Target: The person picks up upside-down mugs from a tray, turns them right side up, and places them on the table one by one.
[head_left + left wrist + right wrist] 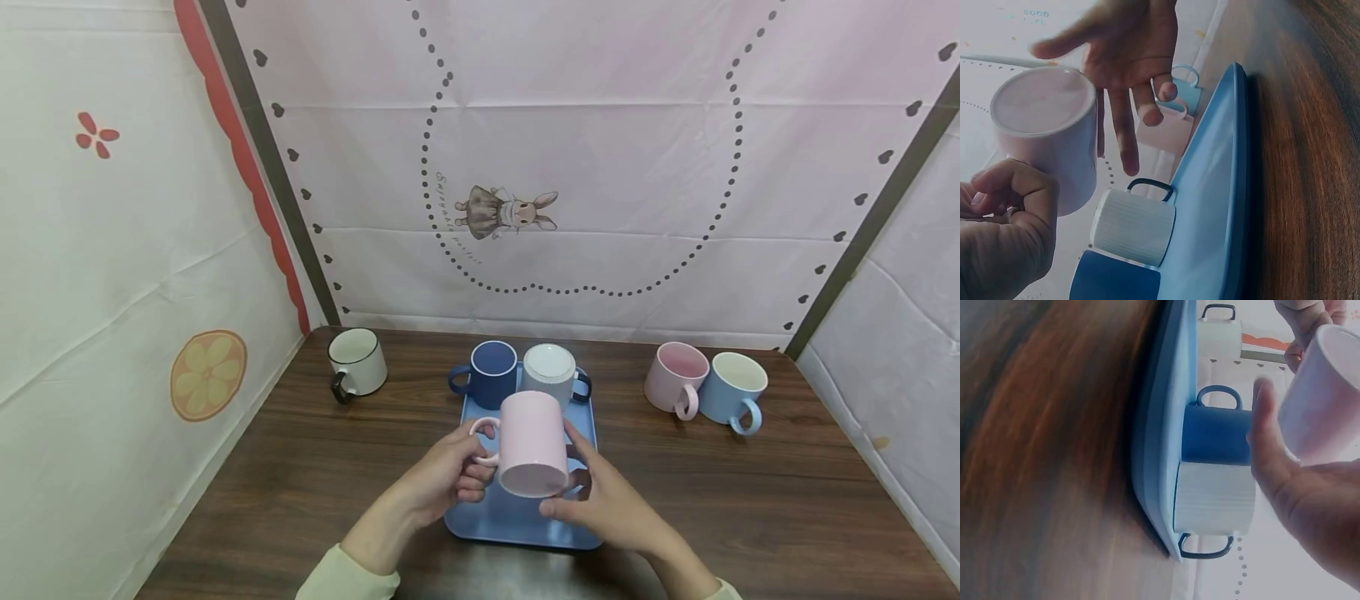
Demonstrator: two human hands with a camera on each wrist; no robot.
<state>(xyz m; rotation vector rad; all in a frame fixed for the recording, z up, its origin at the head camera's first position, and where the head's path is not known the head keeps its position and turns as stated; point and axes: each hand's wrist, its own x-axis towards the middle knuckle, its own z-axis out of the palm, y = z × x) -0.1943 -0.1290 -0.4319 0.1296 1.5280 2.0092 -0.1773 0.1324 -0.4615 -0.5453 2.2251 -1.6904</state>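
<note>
My left hand (457, 471) grips a pale pink mug (534, 442) by its handle. The mug is held in the air over the blue tray (487, 521), tipped so that one round end faces me. At its right side is my right hand (607, 500), its fingers spread and reaching around the mug. In the left wrist view those fingers (1124, 134) extend loosely beside the mug. On the tray's far end stand a navy mug (491, 383) and a ribbed white mug (542, 383) with a dark handle, side by side.
A white mug (363, 371) with a black rim and handle stands at the back left of the wooden table (300, 500). At the back right, another pink mug (667, 387) and a light blue mug (723, 404) stand close together. Printed cloth walls (600, 167) border the table.
</note>
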